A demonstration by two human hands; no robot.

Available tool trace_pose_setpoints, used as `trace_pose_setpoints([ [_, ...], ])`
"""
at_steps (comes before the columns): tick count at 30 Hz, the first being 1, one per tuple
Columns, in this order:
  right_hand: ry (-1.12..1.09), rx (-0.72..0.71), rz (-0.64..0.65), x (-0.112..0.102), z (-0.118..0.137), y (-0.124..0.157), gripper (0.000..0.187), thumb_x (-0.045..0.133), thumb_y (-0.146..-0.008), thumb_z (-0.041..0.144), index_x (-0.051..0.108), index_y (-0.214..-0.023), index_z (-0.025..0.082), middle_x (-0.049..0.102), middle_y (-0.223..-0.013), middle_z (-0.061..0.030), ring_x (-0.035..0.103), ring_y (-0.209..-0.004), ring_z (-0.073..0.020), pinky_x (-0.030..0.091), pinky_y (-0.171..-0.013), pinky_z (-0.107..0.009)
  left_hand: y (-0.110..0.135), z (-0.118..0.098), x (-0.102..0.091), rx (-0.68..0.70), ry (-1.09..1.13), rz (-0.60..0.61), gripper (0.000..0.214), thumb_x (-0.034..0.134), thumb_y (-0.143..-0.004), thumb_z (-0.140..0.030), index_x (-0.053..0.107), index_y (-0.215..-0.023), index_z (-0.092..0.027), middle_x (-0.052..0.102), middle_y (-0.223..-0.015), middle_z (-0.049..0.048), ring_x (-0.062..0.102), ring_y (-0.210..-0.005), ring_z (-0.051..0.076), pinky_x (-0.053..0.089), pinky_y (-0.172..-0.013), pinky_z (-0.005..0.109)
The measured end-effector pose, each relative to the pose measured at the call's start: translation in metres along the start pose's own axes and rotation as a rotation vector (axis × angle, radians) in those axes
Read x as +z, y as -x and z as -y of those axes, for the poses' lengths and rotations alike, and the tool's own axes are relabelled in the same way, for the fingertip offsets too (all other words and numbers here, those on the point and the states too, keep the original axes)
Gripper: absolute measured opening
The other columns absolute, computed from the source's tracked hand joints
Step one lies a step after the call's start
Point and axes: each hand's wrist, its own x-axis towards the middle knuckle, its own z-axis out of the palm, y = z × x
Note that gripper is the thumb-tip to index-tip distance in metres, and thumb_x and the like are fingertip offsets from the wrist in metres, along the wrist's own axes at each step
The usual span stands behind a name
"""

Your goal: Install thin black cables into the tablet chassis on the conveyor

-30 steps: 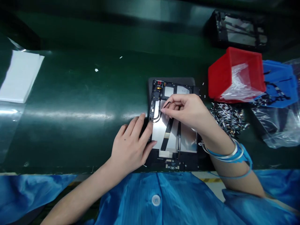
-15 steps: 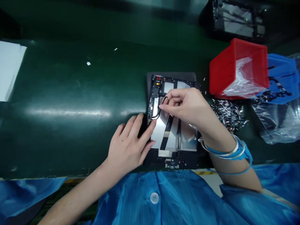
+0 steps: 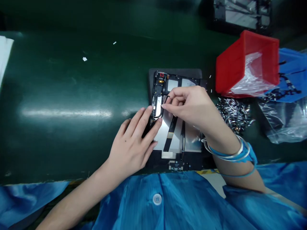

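An opened tablet (image 3: 158, 145) lies before me, its silver inner plate and black circuit parts exposed. A thin black cable (image 3: 160, 115) curves along the left side of it. My right hand (image 3: 189, 100) pinches the upper end of that cable between thumb and forefinger. Spread over the tablet's left edge, my left hand (image 3: 131, 140) touches the cable's lower bend with its forefinger. A black flat ribbon (image 3: 170, 134) runs down the middle of the plate. Part of the tablet is hidden under my right hand.
To the right stand a red bin (image 3: 227, 70) with clear plastic in it and a blue bin (image 3: 291, 60) with black cables. A heap of small strips (image 3: 233, 115) and a clear plastic bag (image 3: 285, 124) lie nearby. Another device (image 3: 242, 16) sits at the back right.
My left fingers have moved slightly up and right along the tablet's edge, the forefinger onto the cable's bend. The right hand keeps its pinch, and the whole view has shifted a little.
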Motion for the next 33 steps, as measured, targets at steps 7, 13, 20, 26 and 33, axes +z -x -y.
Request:
trace_pose_setpoints([
  [7, 0.142, -0.096, -0.107, 0.001, -0.006, 0.010, 0.006, 0.067, -0.077, 0.021, 0.067, -0.082, 0.019, 0.058, -0.054, 0.0046, 0.052, -0.054, -0.0111, 0.040, -0.056, -0.026, 0.000, 0.001, 0.002, -0.035, 0.043, 0.013, 0.048, 0.039, -0.097, -0.033, 0.044, -0.142, -0.017, 0.036, -0.149, 0.0244, 0.037, -0.137, 0.038, 0.042, -0.093, 0.047],
  [13, 0.608, -0.536, -0.296, 0.004, -0.026, 0.045, 0.028, 0.047, -0.092, 0.015, 0.065, -0.113, 0.020, 0.063, -0.074, -0.0027, 0.054, -0.070, -0.0144, 0.037, -0.056, -0.026, 0.000, 0.002, 0.003, -0.042, 0.066, 0.012, 0.049, 0.039, -0.097, -0.033, 0.042, -0.143, -0.017, 0.037, -0.148, 0.0242, 0.038, -0.137, 0.038, 0.041, -0.095, 0.048],
  [20, 0.788, -0.662, -0.289, 0.012, -0.040, 0.042, 0.035, 0.042, -0.093, 0.010, 0.062, -0.119, 0.021, 0.056, -0.077, -0.0045, 0.046, -0.077, -0.0163, 0.032, -0.053, -0.026, 0.002, 0.003, 0.004, -0.050, 0.093, 0.022, 0.048, 0.038, -0.098, -0.034, 0.042, -0.143, -0.018, 0.037, -0.149, 0.0230, 0.037, -0.137, 0.037, 0.040, -0.096, 0.049],
  [26, 0.799, -0.599, -0.328, 0.008, -0.034, 0.030, 0.039, 0.039, -0.092, 0.010, 0.061, -0.124, 0.019, 0.059, -0.079, -0.0055, 0.049, -0.079, -0.0176, 0.035, -0.054, -0.026, 0.001, 0.006, 0.002, -0.079, 0.160, 0.045, 0.048, 0.039, -0.098, -0.035, 0.041, -0.144, -0.021, 0.035, -0.150, 0.0195, 0.035, -0.138, 0.036, 0.039, -0.100, 0.050],
  [33, 0.590, -0.319, -0.601, -0.005, -0.050, 0.094, 0.042, 0.051, -0.093, 0.023, 0.052, -0.135, 0.019, 0.057, -0.065, 0.0014, 0.050, -0.057, -0.0124, 0.039, -0.054, -0.025, 0.028, -0.010, -0.002, -0.295, 0.345, -0.057, 0.058, 0.044, -0.097, -0.033, 0.024, -0.150, -0.025, 0.032, -0.153, 0.0117, 0.028, -0.142, 0.027, 0.029, -0.113, 0.047],
])
